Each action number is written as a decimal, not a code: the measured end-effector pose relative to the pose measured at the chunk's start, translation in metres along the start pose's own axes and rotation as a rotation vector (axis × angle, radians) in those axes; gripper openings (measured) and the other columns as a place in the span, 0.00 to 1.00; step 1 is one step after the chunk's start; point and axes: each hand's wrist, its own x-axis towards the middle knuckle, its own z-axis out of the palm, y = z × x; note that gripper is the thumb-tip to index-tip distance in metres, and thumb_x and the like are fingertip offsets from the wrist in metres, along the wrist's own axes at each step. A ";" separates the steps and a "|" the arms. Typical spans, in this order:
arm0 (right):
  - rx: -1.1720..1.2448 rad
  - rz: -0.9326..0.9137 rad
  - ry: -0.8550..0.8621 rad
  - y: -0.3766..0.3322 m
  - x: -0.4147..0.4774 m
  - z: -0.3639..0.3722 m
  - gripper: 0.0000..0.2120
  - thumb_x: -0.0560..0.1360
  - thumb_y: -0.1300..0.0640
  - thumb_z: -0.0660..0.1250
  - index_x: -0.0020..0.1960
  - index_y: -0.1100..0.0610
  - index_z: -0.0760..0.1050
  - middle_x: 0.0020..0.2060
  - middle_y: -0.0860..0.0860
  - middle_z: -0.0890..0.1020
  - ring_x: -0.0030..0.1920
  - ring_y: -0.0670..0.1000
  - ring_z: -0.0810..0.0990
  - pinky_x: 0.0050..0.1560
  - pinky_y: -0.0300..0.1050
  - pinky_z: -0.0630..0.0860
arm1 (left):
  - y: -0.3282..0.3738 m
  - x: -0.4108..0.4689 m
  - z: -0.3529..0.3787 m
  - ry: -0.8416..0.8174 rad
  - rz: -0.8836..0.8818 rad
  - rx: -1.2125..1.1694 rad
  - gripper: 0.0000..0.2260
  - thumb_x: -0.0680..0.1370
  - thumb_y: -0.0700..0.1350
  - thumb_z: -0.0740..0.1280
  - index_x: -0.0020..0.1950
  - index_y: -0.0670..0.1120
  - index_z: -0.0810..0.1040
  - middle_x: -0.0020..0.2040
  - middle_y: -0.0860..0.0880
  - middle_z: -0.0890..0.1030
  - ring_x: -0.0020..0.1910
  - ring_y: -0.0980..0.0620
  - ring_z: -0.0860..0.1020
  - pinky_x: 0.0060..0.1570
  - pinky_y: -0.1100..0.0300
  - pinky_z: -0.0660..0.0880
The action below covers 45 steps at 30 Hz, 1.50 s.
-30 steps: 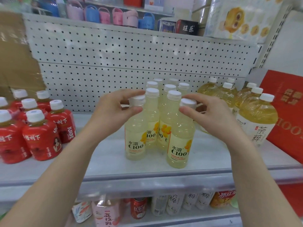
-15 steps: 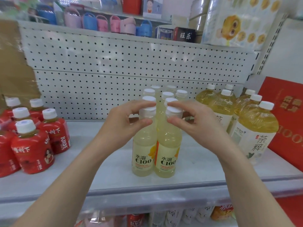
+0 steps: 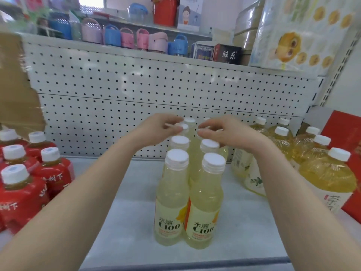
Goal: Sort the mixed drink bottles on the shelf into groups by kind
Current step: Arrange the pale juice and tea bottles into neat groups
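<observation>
Pale yellow C100 bottles with white caps stand in two rows down the middle of the shelf [image 3: 125,222]. The two nearest, the front left bottle [image 3: 172,194] and the front right bottle [image 3: 205,202], touch side by side and no hand is on them. My left hand [image 3: 156,130] pinches the cap of a rear C100 bottle [image 3: 183,126] in the left row. My right hand [image 3: 228,133] curls its fingers round the cap of a rear bottle in the right row, which it mostly hides. Red-labelled bottles [image 3: 21,196] are grouped at the left, and big yellow tea bottles [image 3: 328,178] at the right.
A white pegboard [image 3: 117,90] backs the shelf. A red box [image 3: 343,137] leans at the far right behind the tea bottles. Bare shelf lies between the red bottles and the C100 rows. The shelf above carries small baskets and boxes.
Both hands have let go of the two front C100 bottles, which now stand together, and have reached back to the caps of bottles further behind. The view has moved closer.
</observation>
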 end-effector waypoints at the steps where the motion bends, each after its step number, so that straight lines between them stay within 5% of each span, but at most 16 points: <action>1: 0.008 -0.007 -0.023 0.001 0.005 -0.001 0.16 0.78 0.42 0.68 0.64 0.45 0.79 0.52 0.44 0.84 0.46 0.46 0.86 0.47 0.39 0.81 | -0.002 0.004 0.005 -0.034 -0.005 -0.024 0.18 0.79 0.52 0.68 0.70 0.58 0.75 0.63 0.56 0.80 0.61 0.56 0.78 0.55 0.60 0.76; 4: 0.042 -0.033 -0.040 0.004 0.011 -0.004 0.13 0.79 0.48 0.69 0.63 0.48 0.80 0.50 0.46 0.85 0.44 0.45 0.86 0.44 0.35 0.81 | -0.011 0.007 0.011 -0.027 0.032 -0.056 0.16 0.79 0.51 0.69 0.66 0.60 0.77 0.59 0.58 0.82 0.57 0.57 0.80 0.59 0.52 0.78; 8: -0.004 -0.070 -0.037 0.004 0.018 0.000 0.13 0.79 0.47 0.69 0.63 0.45 0.80 0.49 0.40 0.84 0.46 0.44 0.84 0.45 0.33 0.78 | -0.018 0.000 0.005 -0.009 0.053 -0.055 0.15 0.79 0.48 0.69 0.65 0.59 0.78 0.52 0.61 0.83 0.47 0.63 0.81 0.48 0.63 0.77; 12: 0.103 -0.066 -0.067 0.005 0.023 -0.004 0.12 0.79 0.46 0.69 0.61 0.47 0.81 0.50 0.43 0.84 0.45 0.45 0.85 0.46 0.34 0.81 | -0.020 -0.008 0.002 0.008 0.039 -0.066 0.15 0.79 0.49 0.69 0.64 0.61 0.78 0.55 0.62 0.83 0.51 0.60 0.83 0.55 0.57 0.79; 14: 0.178 -0.047 0.112 0.014 0.024 -0.014 0.11 0.79 0.46 0.67 0.58 0.48 0.81 0.48 0.45 0.85 0.45 0.47 0.85 0.48 0.41 0.83 | -0.019 -0.011 0.000 -0.007 0.029 -0.032 0.16 0.79 0.51 0.68 0.65 0.63 0.76 0.57 0.63 0.81 0.53 0.64 0.81 0.55 0.63 0.76; 17: -0.105 0.004 0.316 0.038 0.026 -0.022 0.11 0.79 0.45 0.67 0.57 0.49 0.80 0.50 0.45 0.82 0.50 0.48 0.80 0.52 0.49 0.79 | -0.013 -0.018 -0.002 0.036 0.026 -0.090 0.17 0.79 0.50 0.68 0.67 0.62 0.75 0.62 0.63 0.79 0.60 0.66 0.76 0.61 0.67 0.73; 21: -0.111 0.084 0.136 0.059 0.019 -0.004 0.18 0.81 0.43 0.62 0.66 0.50 0.76 0.60 0.48 0.80 0.58 0.50 0.77 0.53 0.47 0.72 | 0.008 -0.043 0.002 0.270 0.165 -0.256 0.12 0.80 0.43 0.67 0.59 0.58 0.80 0.60 0.61 0.80 0.58 0.68 0.77 0.55 0.75 0.71; 26: -0.003 0.081 0.216 0.060 -0.007 0.007 0.21 0.80 0.44 0.66 0.70 0.49 0.70 0.60 0.49 0.79 0.55 0.52 0.80 0.54 0.50 0.77 | 0.029 -0.077 0.009 0.199 0.316 -0.295 0.07 0.79 0.53 0.67 0.55 0.57 0.82 0.56 0.62 0.82 0.56 0.64 0.79 0.53 0.72 0.72; 30: -0.100 0.089 0.258 0.054 -0.043 0.002 0.21 0.79 0.41 0.66 0.68 0.49 0.72 0.55 0.49 0.81 0.47 0.50 0.82 0.42 0.44 0.75 | 0.035 -0.091 0.021 0.096 0.381 -0.145 0.09 0.76 0.58 0.70 0.54 0.60 0.83 0.56 0.62 0.82 0.61 0.63 0.77 0.61 0.69 0.70; 39: -0.033 0.026 0.274 0.024 -0.121 0.006 0.21 0.69 0.31 0.67 0.55 0.43 0.77 0.44 0.44 0.82 0.32 0.43 0.82 0.37 0.41 0.80 | 0.035 -0.106 0.039 0.142 0.410 0.000 0.14 0.73 0.52 0.74 0.58 0.57 0.83 0.56 0.62 0.82 0.63 0.62 0.76 0.65 0.68 0.68; 45: -0.046 0.003 0.309 0.019 -0.126 0.017 0.20 0.70 0.32 0.67 0.47 0.47 0.74 0.38 0.45 0.81 0.31 0.45 0.81 0.32 0.42 0.79 | 0.035 -0.108 0.043 0.199 0.411 -0.013 0.12 0.73 0.50 0.74 0.57 0.56 0.83 0.55 0.59 0.82 0.61 0.58 0.78 0.64 0.62 0.70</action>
